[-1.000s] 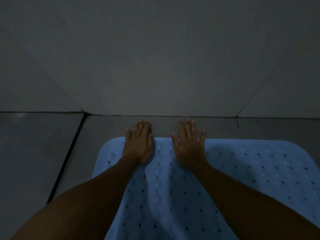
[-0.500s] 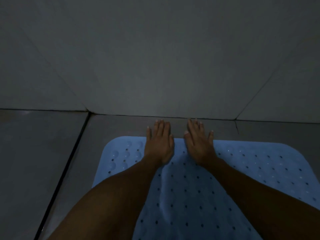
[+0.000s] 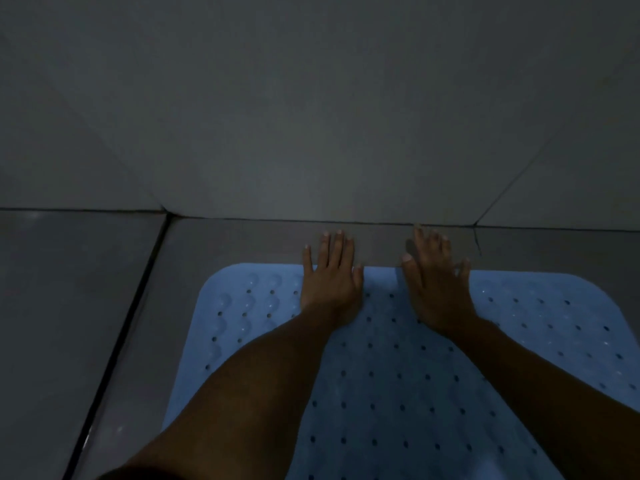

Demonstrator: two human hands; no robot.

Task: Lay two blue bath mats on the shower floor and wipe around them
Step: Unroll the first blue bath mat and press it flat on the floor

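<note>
The light is dim and everything reads in grey and blue. At the far left a dark floor tile (image 3: 69, 306) lies flat, and a black grout line (image 3: 117, 344) runs diagonally along its right edge toward the wall. To the right of that line sits a second floor tile (image 3: 221, 244), and on it lies one blue bath mat (image 3: 381, 393); only one mat is in view. The mat lies flat on the shower floor, its far edge near the wall (image 3: 311, 116) but apart from it, with a bare strip of tile between them. Its far left corner is rounded, rows of small round holes dot its surface, and raised bumps show along its left side. No container appears anywhere in view.

Two hands rest on the mat's far edge. The left hand (image 3: 329, 282) lies palm down, fingers straight and close together, its fingertips reaching past the mat edge onto the bare tile; it holds nothing. Just to the right, with a patch of mat between them, the right hand (image 3: 436, 289) also lies palm down with straight, slightly spread fingers, its longest fingertips reaching almost to the seam where floor meets wall; it too holds nothing. Both bare forearms cross the mat from the near edge. At the far right the mat continues to a second rounded corner, and a thin crack (image 3: 477, 240) marks the tile beyond it.
</note>
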